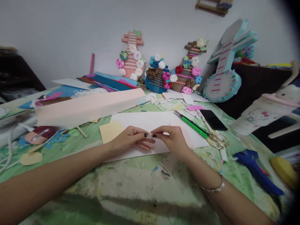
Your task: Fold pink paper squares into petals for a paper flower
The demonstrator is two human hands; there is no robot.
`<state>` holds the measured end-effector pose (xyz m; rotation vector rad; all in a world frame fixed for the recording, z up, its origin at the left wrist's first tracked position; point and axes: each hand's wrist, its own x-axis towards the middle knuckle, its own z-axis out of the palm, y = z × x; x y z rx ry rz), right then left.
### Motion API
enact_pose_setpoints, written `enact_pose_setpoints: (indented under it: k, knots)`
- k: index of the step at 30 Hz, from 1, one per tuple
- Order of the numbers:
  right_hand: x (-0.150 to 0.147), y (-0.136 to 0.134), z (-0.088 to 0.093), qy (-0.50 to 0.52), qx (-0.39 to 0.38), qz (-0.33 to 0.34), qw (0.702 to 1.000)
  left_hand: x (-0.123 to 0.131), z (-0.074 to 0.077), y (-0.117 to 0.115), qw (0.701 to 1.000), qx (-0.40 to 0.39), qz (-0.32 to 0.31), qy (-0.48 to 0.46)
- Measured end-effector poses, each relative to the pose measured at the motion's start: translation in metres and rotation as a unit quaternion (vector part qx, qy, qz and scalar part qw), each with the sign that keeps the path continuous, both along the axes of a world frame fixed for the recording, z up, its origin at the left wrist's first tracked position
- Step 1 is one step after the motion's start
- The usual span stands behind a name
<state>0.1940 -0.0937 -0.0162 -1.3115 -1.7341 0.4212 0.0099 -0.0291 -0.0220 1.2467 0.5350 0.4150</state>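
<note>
Thumb to fingertips, my left hand (131,139) and my right hand (174,140) meet above a white sheet (145,117). Both are closed in a pinch. Something small and pale may be between the fingertips, but it is too small to make out. A square of pale yellow paper (110,130) lies under the sheet's left side, near my left wrist. To the right of my right hand lie a green utility knife (193,125) and gold-handled scissors (217,140).
A long pale pink paper (93,104) lies behind the sheet. Flower-covered paper instruments (133,65) stand against the wall. A phone (213,120), a blue glue gun (257,170) and a tumbler (260,114) are at right. Scraps litter the green table cover (140,165).
</note>
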Motion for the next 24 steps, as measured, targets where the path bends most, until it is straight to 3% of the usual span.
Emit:
enact_pose_setpoints:
  k: [12, 16, 21, 24]
  knots:
    - [-0.0061, -0.0040, 0.0058, 0.046, -0.079, 0.013, 0.996, -0.0008, -0.0018, -0.0009, 0.999, 0.032, 0.024, 0.019]
    - [-0.0052, -0.0024, 0.0055, 0.038, -0.085, 0.018, 0.996, -0.0015, 0.0012, -0.0026, 0.996, 0.082, 0.046, 0.011]
    - [-0.0035, 0.0000, 0.0019, 0.059, -0.099, 0.029, 0.993, -0.0036, -0.0025, -0.0021, 0.976, 0.198, 0.085, -0.024]
    - [-0.0036, 0.0002, 0.0020, 0.082, -0.105, 0.038, 0.990, -0.0043, -0.0054, -0.0008, 0.971, 0.221, 0.085, -0.038]
